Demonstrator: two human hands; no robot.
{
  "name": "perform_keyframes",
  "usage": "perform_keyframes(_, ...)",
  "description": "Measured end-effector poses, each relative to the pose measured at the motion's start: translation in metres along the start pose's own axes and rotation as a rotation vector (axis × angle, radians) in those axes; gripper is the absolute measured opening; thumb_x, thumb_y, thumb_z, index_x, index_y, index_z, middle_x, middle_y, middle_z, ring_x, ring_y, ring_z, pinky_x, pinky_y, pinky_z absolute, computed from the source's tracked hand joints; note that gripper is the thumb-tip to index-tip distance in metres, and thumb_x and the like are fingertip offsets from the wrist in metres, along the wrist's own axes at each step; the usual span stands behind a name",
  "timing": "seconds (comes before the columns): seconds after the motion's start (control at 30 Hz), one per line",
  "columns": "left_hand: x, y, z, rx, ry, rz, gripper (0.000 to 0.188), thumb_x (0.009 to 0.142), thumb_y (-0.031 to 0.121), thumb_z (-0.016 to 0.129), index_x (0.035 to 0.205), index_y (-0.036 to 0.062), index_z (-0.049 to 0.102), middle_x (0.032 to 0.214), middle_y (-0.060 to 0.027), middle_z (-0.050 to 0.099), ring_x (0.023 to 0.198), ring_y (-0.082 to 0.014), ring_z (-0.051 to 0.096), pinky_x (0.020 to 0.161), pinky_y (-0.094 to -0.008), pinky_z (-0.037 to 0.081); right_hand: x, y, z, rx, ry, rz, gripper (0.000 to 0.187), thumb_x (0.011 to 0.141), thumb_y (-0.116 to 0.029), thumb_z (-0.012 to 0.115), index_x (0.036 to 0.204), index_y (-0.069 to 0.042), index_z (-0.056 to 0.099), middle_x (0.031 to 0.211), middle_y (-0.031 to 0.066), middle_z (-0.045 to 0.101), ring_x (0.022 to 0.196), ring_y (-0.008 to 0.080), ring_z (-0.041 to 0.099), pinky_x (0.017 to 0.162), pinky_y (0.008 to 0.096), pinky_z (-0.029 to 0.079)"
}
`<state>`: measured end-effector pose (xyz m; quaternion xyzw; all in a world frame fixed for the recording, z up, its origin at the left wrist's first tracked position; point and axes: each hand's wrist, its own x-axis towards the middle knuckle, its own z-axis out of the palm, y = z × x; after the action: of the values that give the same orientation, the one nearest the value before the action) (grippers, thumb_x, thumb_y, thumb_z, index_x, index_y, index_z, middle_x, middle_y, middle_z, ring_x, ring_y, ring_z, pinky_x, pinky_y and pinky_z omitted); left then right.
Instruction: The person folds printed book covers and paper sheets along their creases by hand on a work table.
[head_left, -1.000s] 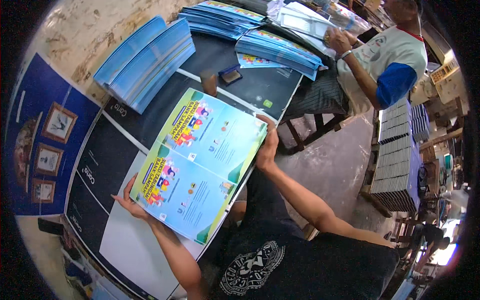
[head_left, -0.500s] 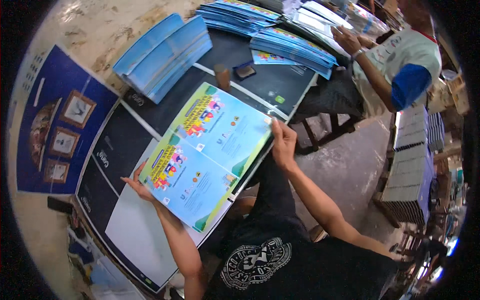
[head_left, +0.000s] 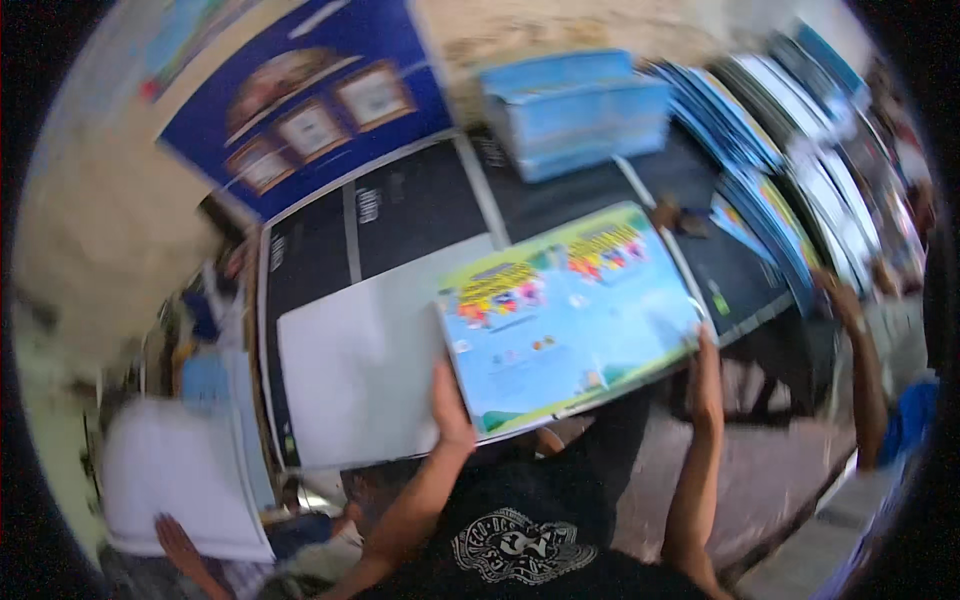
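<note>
Broadly, the room was fronted by a mottled beige wall (head_left: 570, 30) running along the upper part of the frame, with a reddish-grey floor (head_left: 640, 500) showing at the lower right. A long black table (head_left: 410, 205), crossed by pale strips, spread from the centre left to the upper right. At the upper left, a dark blue panel (head_left: 205, 140) stood behind the table's far edge, and a broad white sheet (head_left: 345, 365) covered the tabletop's near-left portion. The printed sheet (head_left: 575, 345), blue with green borders and two colourful cartoon groups, lay right of centre, tilted slightly up to the right and overlapping the white one. A block of blue stacked sheets (head_left: 585, 125) stood at the upper centre; fanned piles (head_left: 715, 120) leaned at the upper right. At the lower left was a pale stack (head_left: 180, 480), where another person's hand (head_left: 180, 548) rested; at the right edge a co-worker's arm (head_left: 865, 370) reached toward the piles. The left hand (head_left: 455, 410) gripped the printed sheet's left edge and the right hand (head_left: 706, 370) its right edge, finger detail blurred. Smallest came three framed pictures (head_left: 309, 132) on the panel and a blurred brown object (head_left: 665, 213) near the sheet's upper-right corner.
</note>
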<state>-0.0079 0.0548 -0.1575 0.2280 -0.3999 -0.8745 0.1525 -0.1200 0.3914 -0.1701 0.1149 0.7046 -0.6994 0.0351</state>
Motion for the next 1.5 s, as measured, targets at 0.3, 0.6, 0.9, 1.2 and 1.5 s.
perform_keyframes(0.3,-0.009,-0.029,0.02,0.03,-0.08,-0.083,0.064,0.101,0.04,0.046,0.148,0.0019,0.028,0.145,-0.0128,0.04,0.134,-0.0218,0.038,0.112,-0.0346,0.029,0.073,0.045,-0.074,-0.107,-0.341,0.021,0.069,0.101,-0.053,0.037,0.151,-0.007,0.029,0.151,0.0159,0.036,0.136,0.03,0.037,0.109,0.0455,0.032)
perform_keyframes(0.6,-0.011,-0.014,0.023,0.379,0.045,0.036,0.072,0.097,0.041,0.052,0.151,0.0029,0.025,0.15,-0.0165,0.036,0.137,-0.025,0.035,0.114,-0.0389,0.027,0.082,-0.018,-0.049,0.069,-0.33,0.084,0.063,0.097,-0.031,0.054,0.152,-0.017,0.025,0.147,0.0124,0.038,0.127,0.0328,0.047,0.1,0.0487,0.045)
perform_keyframes(0.9,-0.017,-0.033,0.03,0.757,0.157,0.156,0.082,0.097,0.045,0.05,0.15,-0.0072,0.016,0.155,-0.0296,0.018,0.145,-0.0411,0.015,0.119,-0.0448,0.013,0.055,-0.078,-0.008,-0.064,-0.435,0.318,0.073,0.098,-0.056,0.036,0.151,-0.007,0.029,0.153,0.0122,0.034,0.141,0.035,0.028,0.117,0.0554,0.017)
perform_keyframes(1.2,-0.025,-0.028,0.01,0.697,-0.1,0.206,0.085,0.099,0.043,0.047,0.152,-0.0033,-0.001,0.16,-0.0239,-0.003,0.149,-0.0335,-0.004,0.12,-0.0445,0.002,0.152,-0.004,-0.162,-0.001,-0.88,0.248,0.067,0.099,-0.054,0.035,0.151,-0.012,0.026,0.152,0.0138,0.034,0.131,0.0368,0.04,0.115,0.0573,0.017)
perform_keyframes(1.5,-0.023,-0.017,0.022,0.557,-0.077,0.13,0.089,0.098,0.049,0.043,0.153,-0.0024,-0.004,0.16,-0.0236,-0.005,0.149,-0.0348,-0.003,0.119,-0.0457,0.003,0.08,0.045,0.05,0.011,-0.557,0.644,0.067,0.098,-0.052,0.039,0.15,-0.012,0.028,0.15,0.0141,0.036,0.13,0.0361,0.042,0.113,0.0566,0.02)
